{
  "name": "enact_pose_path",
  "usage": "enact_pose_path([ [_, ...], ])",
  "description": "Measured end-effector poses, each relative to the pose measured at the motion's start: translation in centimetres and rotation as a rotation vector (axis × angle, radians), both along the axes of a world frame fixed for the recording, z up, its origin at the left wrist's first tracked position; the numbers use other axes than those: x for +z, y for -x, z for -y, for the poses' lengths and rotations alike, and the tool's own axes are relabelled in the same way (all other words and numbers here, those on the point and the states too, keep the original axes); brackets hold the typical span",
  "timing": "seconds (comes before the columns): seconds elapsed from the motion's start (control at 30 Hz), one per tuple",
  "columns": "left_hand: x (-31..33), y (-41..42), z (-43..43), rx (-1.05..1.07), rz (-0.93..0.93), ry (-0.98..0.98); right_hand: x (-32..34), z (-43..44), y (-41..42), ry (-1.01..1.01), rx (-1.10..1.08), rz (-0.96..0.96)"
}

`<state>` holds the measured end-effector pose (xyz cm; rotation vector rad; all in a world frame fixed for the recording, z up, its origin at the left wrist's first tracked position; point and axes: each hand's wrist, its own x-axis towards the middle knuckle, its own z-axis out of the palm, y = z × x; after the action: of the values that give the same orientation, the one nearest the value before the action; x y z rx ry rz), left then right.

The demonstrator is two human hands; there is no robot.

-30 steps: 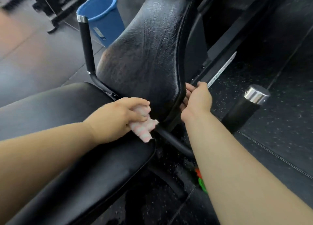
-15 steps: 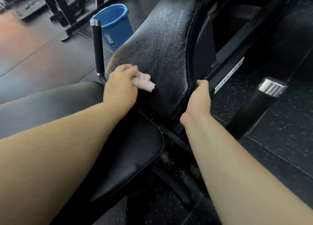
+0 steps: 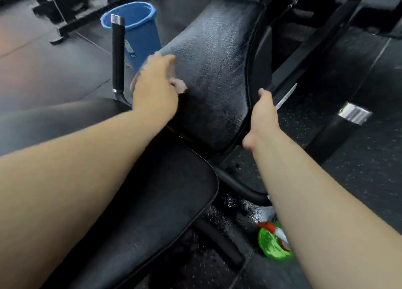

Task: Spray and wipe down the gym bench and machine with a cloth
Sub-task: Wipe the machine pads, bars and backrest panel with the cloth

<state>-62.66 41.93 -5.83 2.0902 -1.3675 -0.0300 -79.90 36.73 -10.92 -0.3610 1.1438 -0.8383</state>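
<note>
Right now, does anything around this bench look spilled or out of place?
Yes: the floor under the bench glistens wet, and a green spray bottle sits there beside the wet patch. Likely overspray.

The left hand (image 3: 155,86) is smeared by motion, and the cloth (image 3: 180,85) under it is nearly all covered: only 1 pink tuft pokes out onto the pad. The right hand (image 3: 262,115) curls round the edge of the back pad (image 3: 213,67), its fingertips out of sight behind. The right forearm covers about half of the green spray bottle (image 3: 270,244). The blue bin (image 3: 143,38) loses its base behind the pad, and its label is too small to read. The chrome-capped handle (image 3: 353,113) is blurred.
</note>
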Motion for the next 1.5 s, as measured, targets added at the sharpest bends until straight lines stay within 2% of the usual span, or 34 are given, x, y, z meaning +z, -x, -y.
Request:
enact_pose_path([
  [0.07, -0.7, -3.3, 0.9, 0.188, -0.051, -0.111, -0.4, -0.3, -0.2, 0.006, -0.005, -0.009],
  [0.17, -2.3, 0.2, 0.7, 0.194, -0.141, -0.095, -0.5, -0.1, -0.4, 0.000, -0.034, -0.036],
  [0.23, -1.9, 3.9, -0.3, 0.105, -0.063, -0.035, -0.4, -0.1, -0.3, 0.004, -0.052, -0.060],
  [0.3, -1.7, 6.7, -1.9, -0.102, -0.015, -0.009, 0.0, -0.8, 0.2, 0.010, -0.028, -0.050],
  [0.37, -1.9, 8.5, -3.6, -0.359, 0.059, -0.036, -0.1, -1.5, 1.2, 0.010, -0.001, 0.071],
  [0.43, -1.8, 8.7, -4.4, -0.476, 0.045, -0.056, -0.5, -2.1, 2.5, 0.013, 0.025, 0.196],
  [0.5, -1.1, 7.7, -3.5, -0.467, -0.019, -0.006, -0.5, -2.7, 3.1, 0.029, 0.073, 0.233],
  [0.57, -0.7, 6.5, -1.0, -0.336, -0.068, 0.028, -0.3, -2.4, 3.2, 0.009, 0.110, 0.230],
  [0.63, -0.6, 7.5, 0.6, -0.227, 0.006, -0.026, -0.1, -2.1, 3.2, 0.000, 0.106, 0.220],
  [0.7, -1.8, 9.5, -0.5, -0.286, 0.121, -0.084, 0.4, -2.0, 3.1, -0.026, 0.100, 0.226],
  [0.8, -2.5, 9.2, -4.9, -0.550, 0.263, -0.197, 0.4, -1.9, 2.7, -0.077, 0.060, 0.225],
  [0.87, -1.0, 7.3, -5.9, -0.762, 0.403, -0.276, 0.4, -1.8, 2.9, -0.103, 0.022, 0.242],
  [0.9, 0.1, 6.4, -5.1, -0.804, 0.437, -0.303, 0.3, -1.7, 2.9, -0.112, 0.009, 0.254],
  [1.0, 2.4, 6.1, -1.0, -0.621, 0.326, -0.154, 0.2, -1.5, 2.5, -0.115, -0.013, 0.281],
  [1.07, 2.2, 7.5, 0.8, -0.511, 0.230, -0.084, 0.3, -1.4, 1.9, -0.112, -0.022, 0.247],
  [1.1, 1.3, 8.2, 0.9, -0.526, 0.218, -0.103, 0.5, -1.2, 1.7, -0.083, -0.039, 0.210],
  [1.2, -1.2, 8.1, -2.0, -0.618, 0.293, -0.207, 1.5, -0.1, 1.1, -0.070, -0.136, 0.165],
  [1.33, -1.1, 3.7, -6.0, -0.808, 0.447, -0.221, 2.4, 0.9, 0.7, 0.002, -0.127, 0.014],
  [1.4, -0.1, 1.7, -5.2, -0.786, 0.383, -0.228, 3.5, 0.8, 0.1, 0.134, -0.099, -0.250],
  [1.43, 0.3, 1.2, -4.2, -0.714, 0.321, -0.184, 3.7, 0.9, -0.1, 0.277, -0.078, -0.424],
  [1.5, 0.3, -1.3, -1.2, -0.392, 0.139, -0.027, 4.3, 0.7, -1.4, 0.551, 0.041, -0.724],
])
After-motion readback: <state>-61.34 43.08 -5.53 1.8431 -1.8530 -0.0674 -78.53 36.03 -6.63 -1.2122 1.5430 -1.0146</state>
